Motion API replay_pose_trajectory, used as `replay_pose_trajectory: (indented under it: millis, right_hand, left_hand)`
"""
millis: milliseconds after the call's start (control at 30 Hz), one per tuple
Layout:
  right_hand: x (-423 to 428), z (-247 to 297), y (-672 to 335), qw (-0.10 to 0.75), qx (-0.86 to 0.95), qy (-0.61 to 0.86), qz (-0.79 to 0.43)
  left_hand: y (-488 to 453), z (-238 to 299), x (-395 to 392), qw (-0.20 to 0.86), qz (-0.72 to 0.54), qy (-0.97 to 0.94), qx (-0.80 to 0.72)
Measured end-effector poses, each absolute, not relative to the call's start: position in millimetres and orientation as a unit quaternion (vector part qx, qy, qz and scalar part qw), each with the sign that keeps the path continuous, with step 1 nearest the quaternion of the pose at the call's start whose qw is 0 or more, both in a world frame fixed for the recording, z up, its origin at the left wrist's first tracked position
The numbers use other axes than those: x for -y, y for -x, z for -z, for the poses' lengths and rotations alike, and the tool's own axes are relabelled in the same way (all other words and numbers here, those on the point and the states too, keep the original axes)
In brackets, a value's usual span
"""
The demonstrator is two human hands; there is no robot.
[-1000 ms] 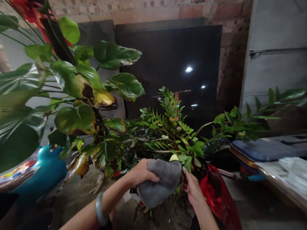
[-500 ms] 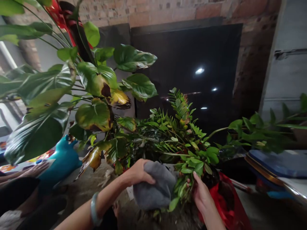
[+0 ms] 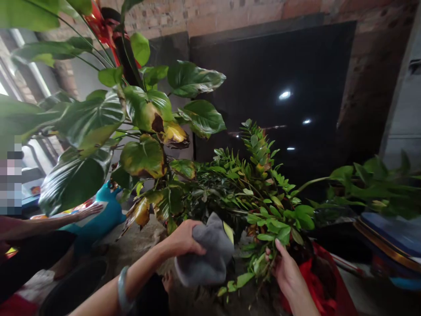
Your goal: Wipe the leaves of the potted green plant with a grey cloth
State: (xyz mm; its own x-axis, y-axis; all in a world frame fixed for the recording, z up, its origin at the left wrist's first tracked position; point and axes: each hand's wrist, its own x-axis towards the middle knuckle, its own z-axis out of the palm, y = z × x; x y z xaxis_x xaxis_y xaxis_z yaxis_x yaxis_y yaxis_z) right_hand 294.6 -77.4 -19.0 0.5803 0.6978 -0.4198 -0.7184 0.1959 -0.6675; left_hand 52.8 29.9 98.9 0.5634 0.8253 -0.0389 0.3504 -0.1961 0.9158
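My left hand point(image 3: 189, 240), with a pale bangle on the wrist, is closed around a bunched grey cloth point(image 3: 210, 259). A yellow-green patch shows at the cloth's upper right edge; I cannot tell if it is a leaf or part of the cloth. To the right, my right hand point(image 3: 287, 265) grips a leafy plant stem point(image 3: 268, 261), its thumb lying along it and the other fingers partly hidden. Green leaves hang from that stem between the two hands. Behind it spreads the rest of the bushy green plant point(image 3: 243, 193).
A tall plant point(image 3: 144, 153) with broad, partly browned leaves rises at left. Beyond it, another person's hand point(image 3: 94, 210) rests on a blue animal-shaped toy point(image 3: 110, 208). A red bag point(image 3: 332, 281) lies by my right hand. A dark panel point(image 3: 256, 87) leans against the brick wall.
The cloth in my left hand has drawn away from the stem's leaves, leaving a gap. My right hand still grips the stem. The view has turned slightly left, and the other person's hand has moved along the toy.
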Motion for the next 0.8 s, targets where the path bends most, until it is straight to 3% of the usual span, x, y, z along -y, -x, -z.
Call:
replay_pose_trajectory:
  millis: [167, 267, 500, 700, 800]
  right_hand:
    - [77.7, 16.4, -296.6, 0.759, -0.028, 0.442, -0.478]
    - [75.4, 12.4, -293.5, 0.767, -0.034, 0.443, -0.463]
    - [73.2, 7.4, -288.8, 0.773, -0.055, 0.425, -0.468]
    - [73.8, 7.9, -292.5, 0.775, -0.065, 0.415, -0.472]
    - [71.7, 12.2, -291.9, 0.775, -0.046, 0.433, -0.458]
  left_hand:
    - [-28.9, -154.2, -26.4, 0.511, -0.391, -0.681, -0.350]
    - [-37.0, -159.1, -38.0, 0.493, -0.462, -0.640, -0.365]
    - [-14.4, -97.2, -14.9, 0.434, -0.286, -0.729, -0.445]
    - [20.5, -147.0, -26.7, 0.450, -0.573, -0.505, -0.463]
    - [5.4, -130.9, -43.5, 0.423, -0.595, -0.468, -0.499]
